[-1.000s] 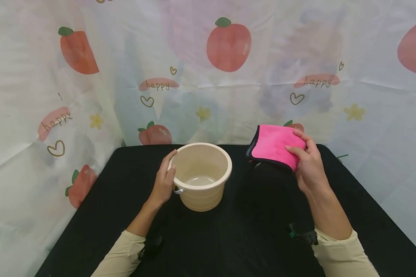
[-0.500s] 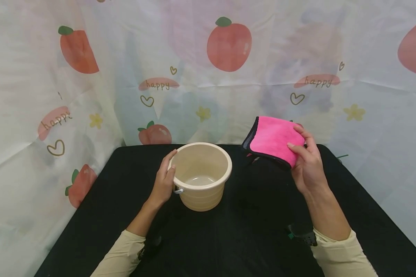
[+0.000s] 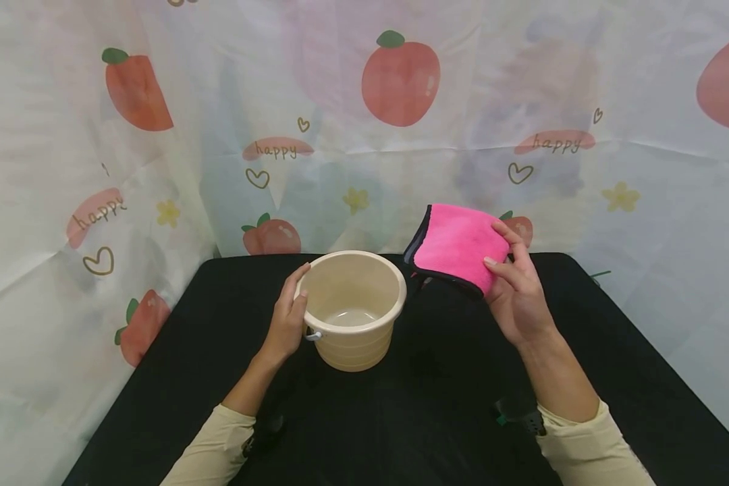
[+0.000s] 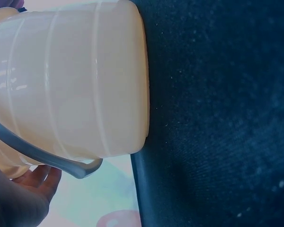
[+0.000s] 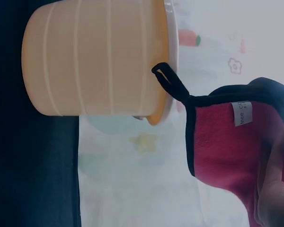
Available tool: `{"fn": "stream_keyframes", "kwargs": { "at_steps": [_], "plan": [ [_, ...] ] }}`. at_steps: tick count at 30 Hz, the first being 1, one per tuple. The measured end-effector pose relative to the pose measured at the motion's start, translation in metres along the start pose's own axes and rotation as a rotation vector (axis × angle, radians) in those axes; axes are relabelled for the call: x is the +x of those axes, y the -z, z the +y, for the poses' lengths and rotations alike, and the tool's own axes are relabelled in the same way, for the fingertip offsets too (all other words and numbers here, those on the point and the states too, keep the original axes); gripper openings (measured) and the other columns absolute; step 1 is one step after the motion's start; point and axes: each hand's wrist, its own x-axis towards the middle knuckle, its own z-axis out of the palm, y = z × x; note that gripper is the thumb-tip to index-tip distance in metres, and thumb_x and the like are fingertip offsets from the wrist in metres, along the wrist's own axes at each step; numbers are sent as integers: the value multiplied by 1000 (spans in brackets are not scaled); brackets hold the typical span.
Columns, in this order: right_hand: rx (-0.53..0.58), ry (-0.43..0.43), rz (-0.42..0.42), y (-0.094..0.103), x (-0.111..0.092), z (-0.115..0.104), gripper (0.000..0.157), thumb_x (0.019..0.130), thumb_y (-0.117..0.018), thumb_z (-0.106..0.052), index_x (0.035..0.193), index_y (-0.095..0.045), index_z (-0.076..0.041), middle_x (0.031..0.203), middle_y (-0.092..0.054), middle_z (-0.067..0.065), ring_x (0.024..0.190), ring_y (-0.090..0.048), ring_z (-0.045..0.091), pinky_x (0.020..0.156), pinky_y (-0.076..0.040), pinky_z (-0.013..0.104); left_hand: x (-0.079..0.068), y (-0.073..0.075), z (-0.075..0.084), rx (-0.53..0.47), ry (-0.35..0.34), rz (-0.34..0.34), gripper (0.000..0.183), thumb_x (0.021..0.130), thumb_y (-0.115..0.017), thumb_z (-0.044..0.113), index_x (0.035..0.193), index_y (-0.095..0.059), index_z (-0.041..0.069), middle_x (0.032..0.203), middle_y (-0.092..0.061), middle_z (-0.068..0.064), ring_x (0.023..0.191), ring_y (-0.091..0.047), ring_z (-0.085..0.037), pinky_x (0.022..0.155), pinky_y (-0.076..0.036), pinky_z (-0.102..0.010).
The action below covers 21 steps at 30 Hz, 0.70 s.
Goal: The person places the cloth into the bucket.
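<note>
A cream plastic bucket with ribbed sides stands upright on the black table. My left hand grips its rim on the left, thumb and fingers to either side of the edge. In the left wrist view the grey handle hangs down along the bucket wall. My right hand pinches the right edge of a folded pink cloth with black trim. The cloth is in the air, to the right of the bucket rim. The right wrist view shows its black hanging loop and a white label.
The black-covered table spreads around the bucket. Behind it and at both sides hangs a pale curtain printed with peaches, hearts and flowers.
My right hand has lifted the pink cloth slightly and carried it left, closer to the bucket. The left hand and the bucket have stayed in place.
</note>
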Motion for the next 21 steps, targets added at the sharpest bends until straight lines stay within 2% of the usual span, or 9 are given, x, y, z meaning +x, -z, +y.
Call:
{"fn": "stream_keyframes", "kwargs": {
  "at_steps": [4,7,11,14,17,21],
  "plan": [
    [6,-12,-29,-4,-1,4,61,106,-37,1,162,-15,-10,158,-21,14,128,-44,22,89,-54,28,0,0,2,21,4,4,53,105,-40,11,157,-36,0,160,-35,-19,142,-38,-37,112,-32,-57],
    [21,-13,-54,-7,-2,5,61,106,-36,3,162,-15,-9,156,-22,15,129,-42,22,90,-54,28,1,-1,9,22,7,6,53,105,-38,7,156,-35,-4,159,-34,-24,142,-37,-40,113,-30,-59],
    [51,-6,-98,-10,-2,8,61,105,-37,5,161,-16,-8,153,-25,16,125,-45,21,89,-54,29,0,0,32,18,0,1,52,103,-37,2,153,-34,-13,156,-34,-32,140,-37,-46,112,-30,-60],
    [86,15,-137,-12,-3,9,62,105,-36,8,161,-15,-8,153,-24,17,125,-45,21,90,-54,30,-2,2,45,23,0,-7,51,103,-36,2,151,-34,-15,155,-34,-34,139,-38,-47,112,-31,-60],
    [114,43,-160,-15,-3,10,65,103,-35,11,162,-15,-11,155,-23,15,128,-44,22,92,-54,31,-1,1,33,16,0,-4,52,103,-35,2,153,-34,-12,157,-34,-32,140,-37,-46,112,-30,-60],
    [135,101,-182,-16,-2,11,69,102,-35,12,163,-14,-13,158,-22,15,134,-40,24,96,-52,33,1,-1,9,13,5,7,53,105,-37,5,156,-34,-6,159,-34,-25,143,-36,-41,114,-29,-59]
  ]
}}
